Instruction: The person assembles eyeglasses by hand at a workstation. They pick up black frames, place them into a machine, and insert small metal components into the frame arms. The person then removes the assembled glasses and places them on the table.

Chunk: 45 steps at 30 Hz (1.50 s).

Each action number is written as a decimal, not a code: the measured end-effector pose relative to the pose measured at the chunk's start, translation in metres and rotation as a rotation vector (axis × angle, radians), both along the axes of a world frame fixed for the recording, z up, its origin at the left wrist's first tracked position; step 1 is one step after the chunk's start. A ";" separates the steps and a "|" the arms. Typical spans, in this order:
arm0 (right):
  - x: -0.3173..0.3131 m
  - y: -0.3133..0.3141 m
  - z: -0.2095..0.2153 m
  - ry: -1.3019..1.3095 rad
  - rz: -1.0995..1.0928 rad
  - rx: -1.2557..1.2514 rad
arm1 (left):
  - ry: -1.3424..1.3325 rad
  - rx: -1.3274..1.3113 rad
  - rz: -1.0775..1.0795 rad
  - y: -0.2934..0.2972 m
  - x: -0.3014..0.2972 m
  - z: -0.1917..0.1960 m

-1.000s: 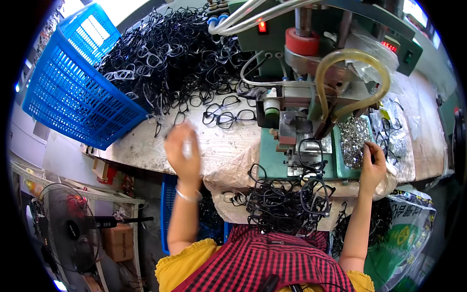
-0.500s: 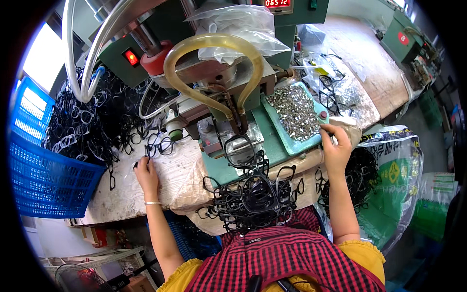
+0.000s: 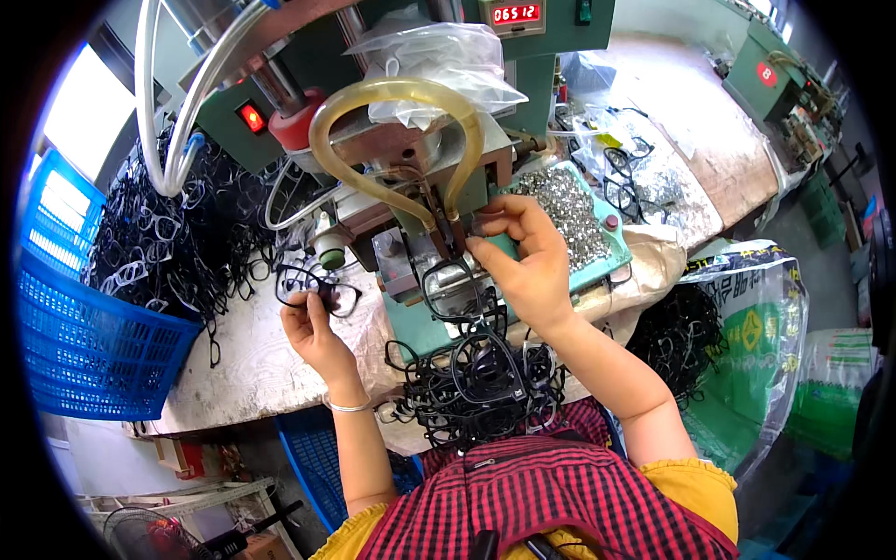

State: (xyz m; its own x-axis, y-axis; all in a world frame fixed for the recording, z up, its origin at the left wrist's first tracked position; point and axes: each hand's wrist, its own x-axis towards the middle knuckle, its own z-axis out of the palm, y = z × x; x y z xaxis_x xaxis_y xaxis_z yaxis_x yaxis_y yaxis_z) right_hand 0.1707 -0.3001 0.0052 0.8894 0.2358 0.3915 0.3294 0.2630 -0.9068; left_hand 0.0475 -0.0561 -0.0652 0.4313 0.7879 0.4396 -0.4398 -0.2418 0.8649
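My left hand (image 3: 322, 347) pinches a black eyeglass frame (image 3: 347, 297) above the table, left of the press machine. My right hand (image 3: 534, 271) is at the machine's metal head (image 3: 446, 233), thumb and fingers drawn together; whatever they hold is too small or hidden to make out. Just beneath that head, another black glasses frame (image 3: 432, 297) sits at the fixture. In front of it hangs a tangled heap of black eyeglass frames (image 3: 485, 378), close to my apron. Behind my right hand, a green tray (image 3: 611, 254) holds many small shiny metal pieces (image 3: 571, 210).
A large pile of black frames (image 3: 177, 224) rises at the left beside a blue plastic basket (image 3: 103, 345). A looped yellowish hose (image 3: 401, 89) and a clear plastic bag (image 3: 448, 61) are on the machine. More frames (image 3: 677, 336) lie by a green-and-white sack (image 3: 751, 345) at right.
My right hand has moved from the tray's right edge leftward to the machine head. My left hand has moved right and lifted a glasses frame from the table.
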 end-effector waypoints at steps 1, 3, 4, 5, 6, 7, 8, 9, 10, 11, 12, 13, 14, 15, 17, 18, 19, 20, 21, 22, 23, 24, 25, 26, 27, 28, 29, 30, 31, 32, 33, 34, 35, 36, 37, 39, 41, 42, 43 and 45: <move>-0.001 0.002 0.000 0.028 0.008 0.028 | -0.044 -0.021 -0.008 -0.008 0.000 0.006; -0.004 0.003 0.005 0.070 0.075 0.074 | -0.137 0.025 -0.077 -0.025 0.000 0.042; -0.006 0.003 0.011 0.092 0.111 0.101 | -0.174 0.078 -0.128 -0.028 -0.006 0.057; -0.009 0.005 0.015 0.108 0.123 0.106 | -0.257 0.156 -0.169 -0.035 -0.012 0.071; -0.012 0.007 0.019 0.124 0.133 0.110 | -0.341 0.233 -0.214 -0.043 -0.017 0.085; -0.014 0.006 0.024 0.141 0.141 0.114 | -0.389 0.401 -0.239 -0.049 -0.020 0.098; -0.018 0.003 0.027 0.111 0.124 0.078 | -0.437 0.569 -0.259 -0.056 -0.024 0.109; -0.022 0.001 0.031 0.081 0.114 0.039 | -0.431 0.607 -0.199 -0.073 -0.026 0.116; -0.024 -0.002 0.036 0.052 0.105 0.001 | -0.423 0.625 -0.262 -0.080 -0.026 0.117; -0.024 -0.011 0.041 -0.044 0.111 -0.132 | -0.299 0.742 -0.301 -0.086 -0.025 0.117; -0.021 -0.017 0.043 0.000 0.160 -0.129 | -0.179 0.856 -0.338 -0.090 -0.022 0.118; -0.011 -0.025 0.038 -0.056 0.125 -0.246 | -0.101 0.930 -0.407 -0.097 -0.015 0.117; 0.004 -0.035 0.030 -0.125 0.083 -0.355 | -0.033 1.013 -0.475 -0.102 -0.006 0.118; 0.023 -0.044 0.015 -0.268 -0.083 -0.546 | 0.003 1.096 -0.492 -0.102 0.002 0.120; 0.046 -0.068 -0.025 -0.439 -0.385 -0.928 | 0.016 1.165 -0.510 -0.099 0.011 0.109; 0.052 -0.079 -0.040 -0.467 -0.512 -1.115 | 0.020 1.136 -0.554 -0.095 0.012 0.109; 0.058 -0.090 -0.051 -0.471 -0.521 -1.067 | 0.024 1.149 -0.555 -0.094 0.012 0.108; 0.062 -0.096 -0.058 -0.473 -0.535 -1.016 | 0.026 1.166 -0.559 -0.095 0.013 0.109; 0.063 -0.098 -0.065 -0.508 -0.553 -0.953 | 0.030 1.144 -0.569 -0.096 0.013 0.109; 0.063 -0.099 -0.070 -0.506 -0.545 -0.942 | 0.036 1.141 -0.566 -0.096 0.013 0.108; 0.066 -0.099 -0.070 -0.514 -0.546 -0.927 | 0.037 1.147 -0.564 -0.096 0.014 0.109; 0.067 -0.097 -0.071 -0.522 -0.546 -0.912 | 0.038 1.152 -0.560 -0.096 0.014 0.111; 0.066 -0.094 -0.072 -0.517 -0.553 -0.896 | 0.043 1.149 -0.573 -0.096 0.014 0.111; 0.064 -0.089 -0.070 -0.543 -0.580 -0.882 | 0.055 1.144 -0.578 -0.095 0.012 0.109; 0.066 -0.087 -0.066 -0.563 -0.586 -0.848 | 0.067 1.138 -0.581 -0.094 0.010 0.106; 0.068 -0.085 -0.063 -0.584 -0.590 -0.812 | 0.097 1.149 -0.534 -0.096 0.005 0.105; 0.065 -0.085 -0.062 -0.518 -0.584 -0.730 | 0.130 1.158 -0.493 -0.100 -0.003 0.102; 0.065 -0.087 -0.063 -0.449 -0.578 -0.647 | 0.163 1.168 -0.454 -0.102 -0.009 0.098; 0.064 -0.088 -0.063 -0.381 -0.571 -0.565 | 0.148 1.117 -0.375 -0.099 -0.023 0.089; 0.059 -0.096 -0.064 -0.271 -0.551 -0.401 | 0.109 1.096 -0.226 -0.088 -0.035 0.077; 0.054 -0.104 -0.065 -0.065 -0.499 -0.250 | 0.010 1.038 -0.055 -0.069 -0.045 0.061; 0.049 -0.113 -0.065 0.136 -0.463 -0.109 | 0.115 0.957 0.149 -0.051 -0.059 0.063; 0.046 -0.115 -0.063 0.193 -0.454 -0.010 | 0.193 0.691 0.288 -0.041 -0.068 0.070; 0.048 -0.111 -0.066 0.191 -0.451 0.061 | 0.260 0.641 0.310 -0.033 -0.066 0.081; 0.052 -0.105 -0.070 0.206 -0.441 0.104 | 0.428 0.826 0.288 -0.014 -0.064 0.082; 0.059 -0.086 -0.070 0.197 -0.417 0.154 | 0.729 1.143 0.220 0.017 -0.052 0.079; 0.066 -0.070 -0.069 0.174 -0.392 0.171 | 0.984 1.293 0.137 0.045 -0.035 0.049; 0.069 -0.064 -0.071 0.168 -0.371 0.185 | 1.098 1.349 0.129 0.067 -0.032 0.023; 0.065 -0.061 -0.064 0.165 -0.361 0.155 | 1.099 1.296 0.125 0.103 -0.033 -0.018; 0.059 -0.065 -0.063 0.102 -0.399 0.048 | 1.081 1.248 0.130 0.137 -0.030 -0.050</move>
State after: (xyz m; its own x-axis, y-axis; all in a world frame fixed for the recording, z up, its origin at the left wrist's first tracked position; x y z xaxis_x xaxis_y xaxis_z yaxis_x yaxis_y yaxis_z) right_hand 0.2296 -0.3655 -0.0575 0.9423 -0.1514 0.2985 0.3229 0.1762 -0.9299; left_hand 0.0171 0.0809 -0.1147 0.9022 0.2549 0.3480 0.2737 -0.9618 -0.0051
